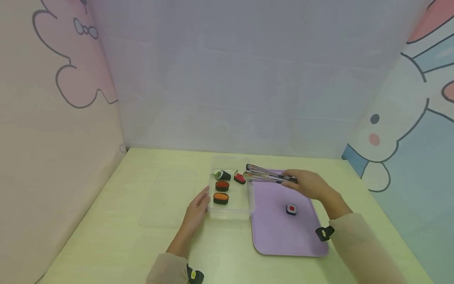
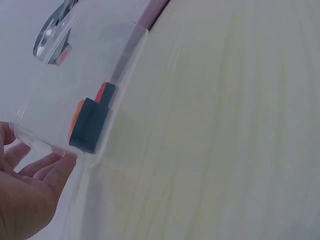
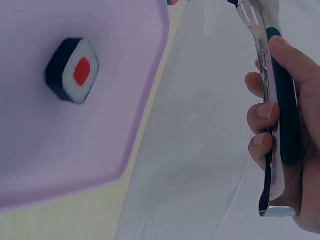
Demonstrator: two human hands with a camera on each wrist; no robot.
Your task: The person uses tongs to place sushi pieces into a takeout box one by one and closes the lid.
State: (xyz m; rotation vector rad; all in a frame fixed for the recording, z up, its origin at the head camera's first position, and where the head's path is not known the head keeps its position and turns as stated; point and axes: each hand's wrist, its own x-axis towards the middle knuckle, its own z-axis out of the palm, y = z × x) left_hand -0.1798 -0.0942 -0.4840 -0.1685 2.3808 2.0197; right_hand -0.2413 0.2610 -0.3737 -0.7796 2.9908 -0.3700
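Your right hand (image 1: pixel 309 184) grips the metal tongs (image 1: pixel 264 174), pinching a red sushi piece (image 1: pixel 239 178) over the clear box (image 1: pixel 230 213) — light, stiff, probably slippery, so squeeze its flat sides. Your left hand (image 1: pixel 197 210), fingers straight, steadies the box holding three more pieces; one roll (image 1: pixel 291 209) remains on the purple tray (image 1: pixel 276 236).

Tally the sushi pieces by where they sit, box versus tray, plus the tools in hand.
Sushi in the clear box: 4
Sushi roll on the purple tray: 1
Tongs held by right hand: 1
Total: 6
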